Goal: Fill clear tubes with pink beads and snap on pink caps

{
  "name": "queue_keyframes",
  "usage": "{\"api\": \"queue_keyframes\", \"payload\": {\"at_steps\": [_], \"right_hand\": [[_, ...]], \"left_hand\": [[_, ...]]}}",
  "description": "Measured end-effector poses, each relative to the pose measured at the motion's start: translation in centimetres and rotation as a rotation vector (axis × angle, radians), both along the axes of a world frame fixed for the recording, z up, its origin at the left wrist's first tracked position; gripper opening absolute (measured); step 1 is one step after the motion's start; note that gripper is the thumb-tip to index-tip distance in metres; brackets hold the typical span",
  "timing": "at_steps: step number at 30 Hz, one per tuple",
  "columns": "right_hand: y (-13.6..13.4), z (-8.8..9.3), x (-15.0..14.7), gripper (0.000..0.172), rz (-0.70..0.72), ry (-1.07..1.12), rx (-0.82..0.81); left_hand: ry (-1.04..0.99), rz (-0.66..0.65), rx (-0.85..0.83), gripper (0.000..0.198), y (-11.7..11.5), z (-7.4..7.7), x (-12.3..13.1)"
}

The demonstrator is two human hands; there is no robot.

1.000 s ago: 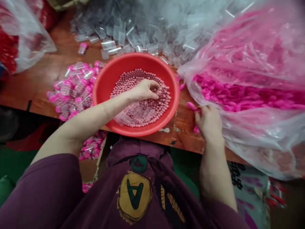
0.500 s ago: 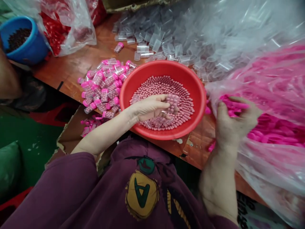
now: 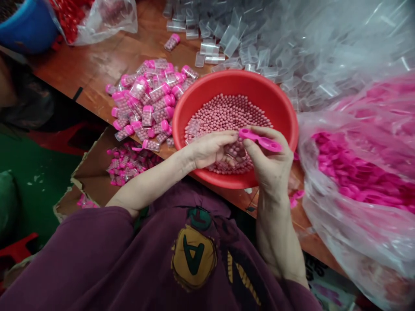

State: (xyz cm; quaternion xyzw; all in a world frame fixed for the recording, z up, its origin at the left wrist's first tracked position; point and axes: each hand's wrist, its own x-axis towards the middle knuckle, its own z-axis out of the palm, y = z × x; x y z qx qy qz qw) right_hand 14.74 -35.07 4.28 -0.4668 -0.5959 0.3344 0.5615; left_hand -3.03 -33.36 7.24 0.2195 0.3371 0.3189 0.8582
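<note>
Over the red basin (image 3: pixel 183 116), my left hand (image 3: pixel 209 150) is closed round a small clear container (image 3: pixel 234 150) with pink beads in it, partly hidden by the fingers. My right hand (image 3: pixel 271 160) pinches a bright pink plastic cap (image 3: pixel 261 140) with a flat strip and a ring-like end. The cap's near end is at the container's mouth; whether it is seated on it I cannot tell. Pink beads (image 3: pixel 223 110) cover the basin's bottom, and another clear container (image 3: pixel 193 128) lies among them at the left.
Filled pink-capped containers (image 3: pixel 147 101) are heaped left of the basin; more lie in a cardboard box (image 3: pixel 95 166) below. Empty clear containers (image 3: pixel 233 41) spread behind. A plastic bag of pink caps (image 3: pixel 359 172) stands right. A blue tub (image 3: pixel 30 26) is far left.
My right hand has come left from the bag of pink caps to my left hand, bringing a pink cap. My left hand still holds the container over the basin. The view has shifted slightly.
</note>
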Motion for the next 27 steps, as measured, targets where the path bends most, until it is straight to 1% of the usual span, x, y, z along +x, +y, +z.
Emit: {"api": "queue_keyframes", "payload": {"at_steps": [4,8,11,14,16,19,21,23,25,27], "right_hand": [[-0.6,1.3,0.8,0.018,0.053,-0.153,0.061],[-1.0,2.1,1.7,0.017,0.033,-0.265,0.074],[-1.1,1.8,2.2,0.014,0.006,-0.254,0.052],[-1.1,1.3,2.3,0.016,-0.108,-0.173,0.051],[-1.0,1.2,2.2,0.017,-0.135,-0.174,0.047],[-1.1,1.5,2.1,0.015,-0.116,-0.302,0.058],[-1.2,1.9,2.2,0.015,-0.095,-0.402,0.067],[-1.4,2.1,2.4,0.017,-0.053,-0.455,0.076],[-1.5,1.8,2.5,0.019,-0.021,-0.478,0.096],[-1.5,1.2,2.7,0.021,-0.030,-0.506,0.128]], "left_hand": [[0.024,-0.021,0.013,0.019,-0.2,0.4,0.0],[0.026,-0.017,-0.002,0.016,-0.2,0.5,0.0],[-0.005,-0.001,-0.024,0.014,-0.1,0.4,-0.1],[-0.030,0.014,-0.018,0.015,0.0,0.2,-0.2],[-0.035,0.008,-0.004,0.017,0.1,0.0,-0.2],[-0.017,0.002,0.002,0.020,0.0,-0.1,-0.1],[-0.005,0.015,0.007,0.017,-0.1,-0.1,-0.1],[0.004,0.032,0.019,0.015,-0.2,0.1,-0.1],[0.018,0.051,0.021,0.016,-0.3,0.3,-0.2],[0.031,0.067,0.002,0.016,-0.3,0.5,-0.1]]}}
